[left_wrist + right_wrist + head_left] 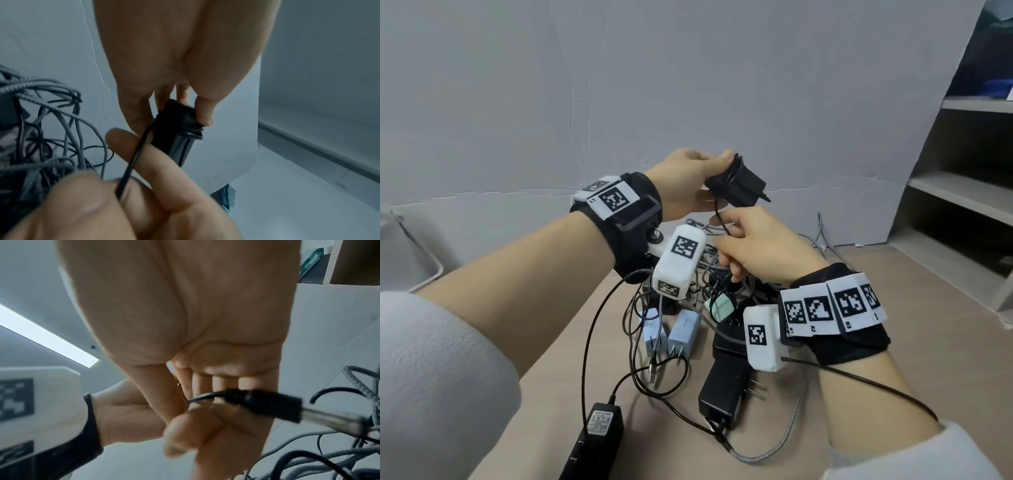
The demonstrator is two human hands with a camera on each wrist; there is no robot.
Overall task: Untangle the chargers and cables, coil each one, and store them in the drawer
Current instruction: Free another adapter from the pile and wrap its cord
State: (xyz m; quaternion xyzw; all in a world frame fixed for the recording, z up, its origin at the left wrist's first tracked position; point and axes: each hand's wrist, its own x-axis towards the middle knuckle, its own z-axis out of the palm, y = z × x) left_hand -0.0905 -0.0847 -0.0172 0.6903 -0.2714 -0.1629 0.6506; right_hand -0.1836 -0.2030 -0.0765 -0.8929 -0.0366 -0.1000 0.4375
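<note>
Above the tangled pile (702, 308), left hand (685, 181) clamps small rigid black charger (739, 185) by its body, right hand (760, 246) pinches its thin limp cable (133, 159) near the plug, looks light and easily snagged.

The tan desk (571, 346) carries a tangle of cables (702, 274); nearer than it lie two pale blue chargers (671, 334) and black adapters (722, 390).

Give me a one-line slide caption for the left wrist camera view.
Left hand holds a black charger wrapped in its black cord, while the right hand pinches the cord's loose end.
</note>
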